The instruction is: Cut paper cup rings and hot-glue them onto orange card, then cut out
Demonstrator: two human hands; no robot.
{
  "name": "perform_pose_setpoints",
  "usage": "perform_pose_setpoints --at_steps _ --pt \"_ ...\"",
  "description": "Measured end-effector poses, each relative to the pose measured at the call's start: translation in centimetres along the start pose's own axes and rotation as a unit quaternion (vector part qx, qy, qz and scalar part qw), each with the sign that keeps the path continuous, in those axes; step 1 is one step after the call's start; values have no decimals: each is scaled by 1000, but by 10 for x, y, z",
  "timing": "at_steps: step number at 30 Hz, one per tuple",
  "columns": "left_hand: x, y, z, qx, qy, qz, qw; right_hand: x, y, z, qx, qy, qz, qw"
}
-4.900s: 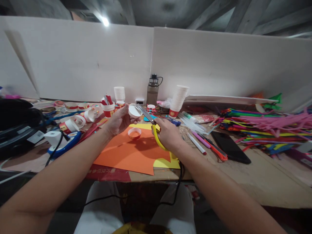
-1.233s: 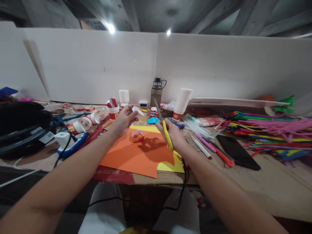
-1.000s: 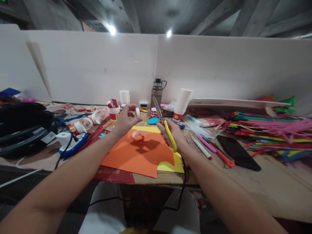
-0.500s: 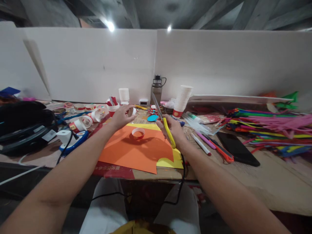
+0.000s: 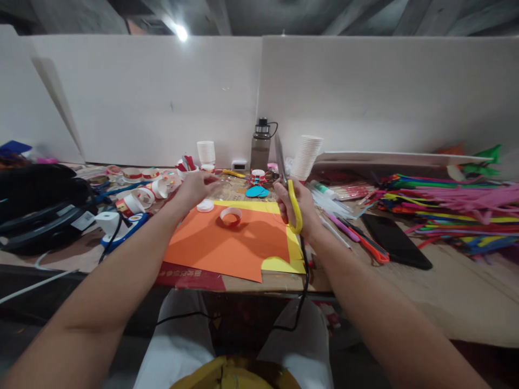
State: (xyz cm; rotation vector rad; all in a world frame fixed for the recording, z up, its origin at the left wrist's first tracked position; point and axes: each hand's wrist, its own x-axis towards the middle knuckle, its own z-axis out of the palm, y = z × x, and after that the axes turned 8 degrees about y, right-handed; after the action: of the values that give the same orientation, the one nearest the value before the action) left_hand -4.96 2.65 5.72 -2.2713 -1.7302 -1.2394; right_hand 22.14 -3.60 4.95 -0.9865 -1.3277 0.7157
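Note:
My right hand point(image 5: 298, 208) grips yellow-handled scissors point(image 5: 295, 208), their blades pointing up above the table. My left hand point(image 5: 197, 190) hovers over the back left of the orange paper point(image 5: 219, 251), fingers stretched out and holding nothing. Just beneath it lies a white round cup base point(image 5: 205, 205), at the paper's back left edge. A red and white paper cup ring point(image 5: 231, 217) rests on the orange sheet. Yellow paper point(image 5: 279, 265) shows from under that sheet. Behind the papers are blue paper discs point(image 5: 257, 192) and a small cup piece point(image 5: 258, 176).
Stacked paper cups point(image 5: 308, 154) and a water bottle point(image 5: 260, 151) stand at the back. To the right are a phone point(image 5: 395, 240), a utility knife point(image 5: 375, 251) and colourful pipe cleaners point(image 5: 454, 200). Cut cup rings point(image 5: 132, 202) and a blue-white power strip point(image 5: 130, 229) sit left.
The white cup base has left my left hand and now lies on the paper. My right hand has moved slightly right with the scissors, which stand more upright.

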Motion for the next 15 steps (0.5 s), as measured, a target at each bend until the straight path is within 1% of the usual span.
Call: perform_pose_setpoints --at_steps 1,2,3,4,5,7,8,9,11,15 --pt "-1 9 2 -36 15 1 999 1 -1 -1 28 14 4 999" --pt "-1 18 6 -70 13 11 997 3 -3 -2 52 26 8 998" --pt "-2 27 11 -98 -7 35 995 5 -4 -3 71 38 13 997" --pt "-2 36 17 -116 -32 73 990 6 -6 -4 86 51 18 995" --pt "-1 46 24 -116 -68 122 983 8 -8 -5 97 67 23 993" --pt "1 64 39 -72 -142 209 965 11 -11 -8 110 95 32 989" --pt "3 72 48 -47 -170 226 958 13 -12 -9 114 107 36 987" --pt "4 79 56 -36 -190 231 954 14 -12 -10 115 115 40 986" --pt "6 91 72 -43 -212 197 956 16 -11 -13 112 121 46 985" --pt "8 105 98 -87 -221 171 956 21 -4 -17 103 114 41 987"
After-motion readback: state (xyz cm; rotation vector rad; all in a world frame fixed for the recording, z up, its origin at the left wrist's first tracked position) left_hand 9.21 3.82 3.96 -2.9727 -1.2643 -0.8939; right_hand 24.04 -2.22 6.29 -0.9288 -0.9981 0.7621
